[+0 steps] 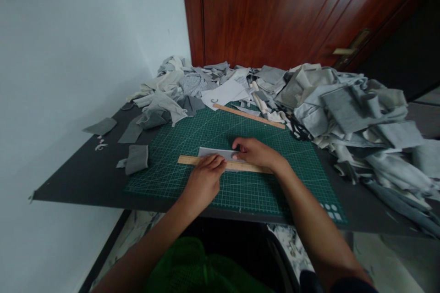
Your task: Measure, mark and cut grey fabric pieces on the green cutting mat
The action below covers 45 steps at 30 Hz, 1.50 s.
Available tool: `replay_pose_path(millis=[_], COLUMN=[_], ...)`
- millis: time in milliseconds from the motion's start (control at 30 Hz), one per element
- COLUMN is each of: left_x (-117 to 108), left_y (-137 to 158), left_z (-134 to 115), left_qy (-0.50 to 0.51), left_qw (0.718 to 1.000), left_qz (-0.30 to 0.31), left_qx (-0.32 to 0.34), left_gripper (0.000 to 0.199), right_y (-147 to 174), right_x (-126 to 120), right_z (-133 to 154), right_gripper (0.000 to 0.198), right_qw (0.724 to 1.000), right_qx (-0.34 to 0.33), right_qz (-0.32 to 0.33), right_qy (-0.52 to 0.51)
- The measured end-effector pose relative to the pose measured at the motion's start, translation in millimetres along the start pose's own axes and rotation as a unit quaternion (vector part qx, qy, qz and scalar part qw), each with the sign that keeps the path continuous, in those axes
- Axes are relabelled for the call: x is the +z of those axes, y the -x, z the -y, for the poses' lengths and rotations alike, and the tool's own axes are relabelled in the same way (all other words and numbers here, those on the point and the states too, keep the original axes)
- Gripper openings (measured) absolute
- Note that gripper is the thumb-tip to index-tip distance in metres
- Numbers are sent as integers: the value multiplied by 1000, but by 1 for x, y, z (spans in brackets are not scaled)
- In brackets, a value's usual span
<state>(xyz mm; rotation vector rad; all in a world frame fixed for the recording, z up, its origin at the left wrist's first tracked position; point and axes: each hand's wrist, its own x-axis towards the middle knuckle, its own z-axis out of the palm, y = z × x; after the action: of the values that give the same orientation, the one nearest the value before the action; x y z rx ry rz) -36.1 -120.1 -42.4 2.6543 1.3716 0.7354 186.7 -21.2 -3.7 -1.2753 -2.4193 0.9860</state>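
Observation:
A pale grey piece of fabric [207,151] lies on the green cutting mat [261,196], with a wooden ruler [187,160] laid lengthwise across it. Bunched fingers of my left hand [205,178] press down on the ruler and hold it against the fabric. My right hand [256,152] hovers over the fabric's right part, its wrist above the ruler's right end. Its thumb and forefinger are curved and apart, and I see nothing gripped between them. A second wooden ruler [249,116] rests near the mat's far edge.
Grey and cream cloth scraps [165,100] are heaped at the back left, and a larger fabric pile [343,105] covers the right side. A folded grey piece [137,159] overlaps the mat's left edge. A white wall [85,54] and a wooden door [268,13] stand behind.

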Motion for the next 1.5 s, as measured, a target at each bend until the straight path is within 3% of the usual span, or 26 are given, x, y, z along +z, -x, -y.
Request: replay_pose_path(millis=[267,633,1267,1500], left_x=[-2,-8,0,5], left_y=[-1,-9,-12,-9], left_z=[-1,-2,-9,-5], left_qy=[2,58,-4,-14], left_qw=[1000,998,999,999], left_qz=[-16,-9,-32,-48], left_qx=[9,-14,-26,5], left_gripper=[44,40,34,39], right_y=[3,2,0,0], right_x=[-3,-6,-4,-4], right_z=[0,-2,-5,-5], right_gripper=[13,15,13,14], right_qw=[1000,999,1000,999], right_qx=[-2,9,5,9], right_qz=[30,44,23,30], right_qy=[10,2,5,12])
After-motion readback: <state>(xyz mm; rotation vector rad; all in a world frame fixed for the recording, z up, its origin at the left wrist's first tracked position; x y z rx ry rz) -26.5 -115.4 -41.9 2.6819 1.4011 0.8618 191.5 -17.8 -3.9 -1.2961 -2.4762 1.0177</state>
